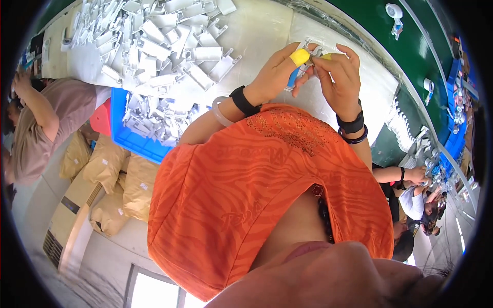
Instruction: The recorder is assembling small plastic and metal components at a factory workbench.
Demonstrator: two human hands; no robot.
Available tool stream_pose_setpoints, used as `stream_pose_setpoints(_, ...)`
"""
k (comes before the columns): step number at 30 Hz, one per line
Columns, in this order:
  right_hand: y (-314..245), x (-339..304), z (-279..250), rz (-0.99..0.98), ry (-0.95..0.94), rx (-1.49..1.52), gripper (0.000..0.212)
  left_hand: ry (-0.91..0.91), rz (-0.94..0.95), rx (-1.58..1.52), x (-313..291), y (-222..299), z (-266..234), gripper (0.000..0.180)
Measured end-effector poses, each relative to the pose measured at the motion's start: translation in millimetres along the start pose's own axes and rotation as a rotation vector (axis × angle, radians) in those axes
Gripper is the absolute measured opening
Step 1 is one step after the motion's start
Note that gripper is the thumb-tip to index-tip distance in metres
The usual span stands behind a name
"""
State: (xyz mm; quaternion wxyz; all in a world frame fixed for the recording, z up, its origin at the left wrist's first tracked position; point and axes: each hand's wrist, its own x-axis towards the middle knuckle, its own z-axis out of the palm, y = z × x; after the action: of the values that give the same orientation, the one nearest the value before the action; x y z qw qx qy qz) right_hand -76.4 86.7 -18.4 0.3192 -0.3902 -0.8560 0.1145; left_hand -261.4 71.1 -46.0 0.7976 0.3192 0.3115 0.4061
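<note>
Both my hands meet over the white work surface, fingers pinched close together. My left hand (277, 74), with a yellow cover on its thumb, is closed on a small pale plastic part (307, 45) that shows above the fingers. Against the same part, my right hand (339, 79) has its thumb and index finger pressed together, with another bit of yellow at the fingertips. A blue strip (293, 78) shows just under the left fingers; whether it belongs to the part I cannot tell. The fingers hide most of what they hold.
Many white plastic channel-shaped pieces (203, 54) lie heaped on the table to the left. A blue bin (117, 128) with more pieces stands below them. Brown sacks (138, 187) sit beyond it. A co-worker (61, 123) is at far left; others work at right near a coiled white strip (401, 126).
</note>
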Motion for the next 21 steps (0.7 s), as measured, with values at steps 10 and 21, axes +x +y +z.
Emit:
stream_pose_setpoints(10,-10,7,3,-0.032,0.005,0.0,0.024,-0.07,0.126,-0.049,-11,-6,-9,0.052)
stream_pose_setpoints(21,-25,16,-3,-0.037,0.012,-0.038,0.021,-0.06,0.258,0.167,-15,-7,-10,0.061)
